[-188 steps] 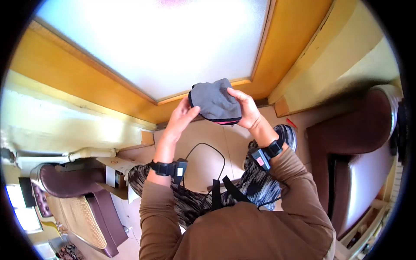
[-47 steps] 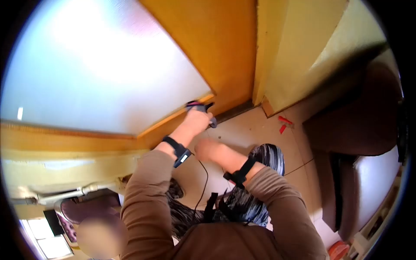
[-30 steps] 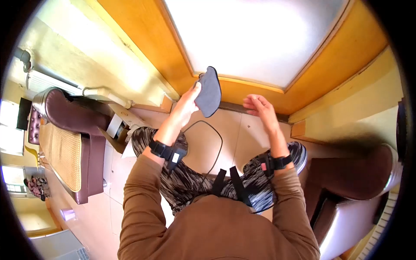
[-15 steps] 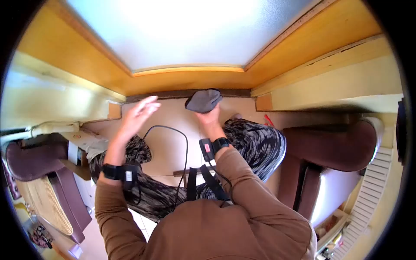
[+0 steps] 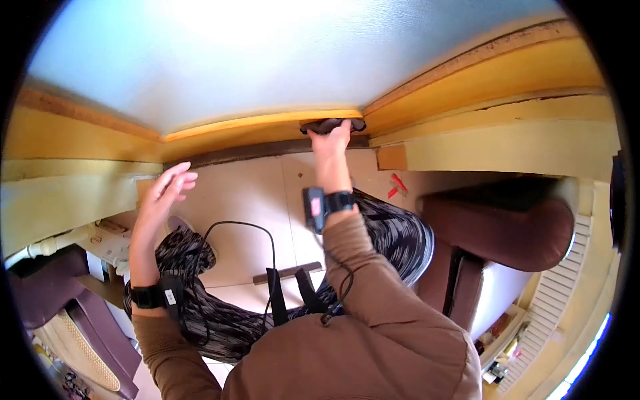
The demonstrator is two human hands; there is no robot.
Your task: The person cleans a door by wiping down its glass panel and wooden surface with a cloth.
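Note:
My right hand (image 5: 331,141) is stretched forward and grips a dark grey cloth (image 5: 325,125), pressing it against the yellow-brown wooden frame (image 5: 247,128) under the pale panel, near the right corner. Part of the cloth is hidden by my fingers. Off to the left, my left hand (image 5: 165,187) hangs in the air with its fingers loosely apart and nothing in them. Both wrists wear black straps with small boxes.
A brown padded seat (image 5: 500,223) is at right, another purple-brown one (image 5: 53,287) at left. Something red (image 5: 397,185) lies on the tiled floor (image 5: 247,193). A black cable (image 5: 272,247) loops before my legs. A cardboard box (image 5: 107,240) stands at left.
My right hand has carried the cloth forward from above the floor onto the wooden frame. My left hand has moved left and a little down. The view has shifted closer to the panel.

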